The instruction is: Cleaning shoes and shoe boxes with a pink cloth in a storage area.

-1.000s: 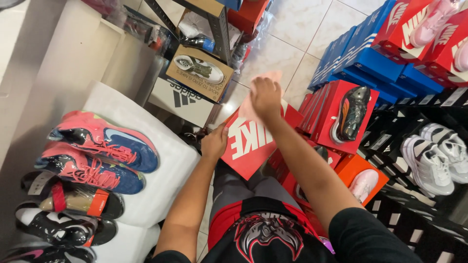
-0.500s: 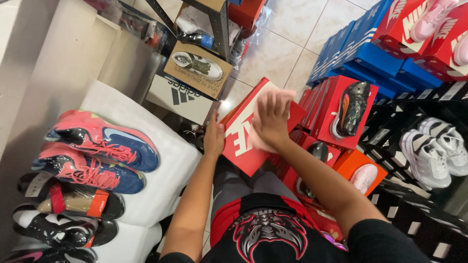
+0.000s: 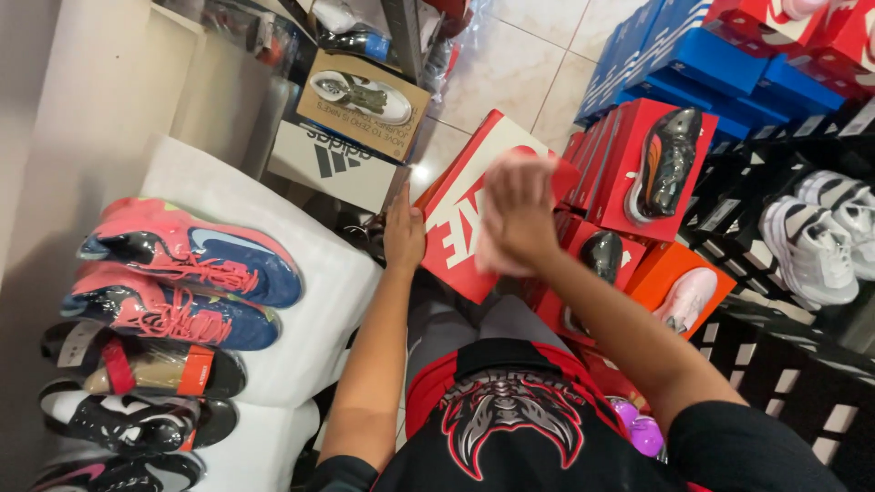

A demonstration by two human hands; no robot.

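Note:
A red shoe box (image 3: 458, 211) with white lettering rests tilted on my lap. My left hand (image 3: 404, 233) grips its left edge. On the lid lies my right hand (image 3: 518, 217), pressing a pale pink cloth against it; the hand is blurred with motion. Behind the box stand more red boxes, one carrying a dark shoe (image 3: 668, 162).
Several pink-and-blue and black shoes (image 3: 196, 255) lie on a white cushion (image 3: 310, 319) at left. Brown and white boxes (image 3: 360, 118) sit ahead, blue boxes (image 3: 693, 64) at far right. An orange box (image 3: 674, 282) and black shelves with white sneakers (image 3: 816, 241) stand at right.
The red box has tipped up closer to me, held by my left hand. My right hand has slid down across the lid with the cloth.

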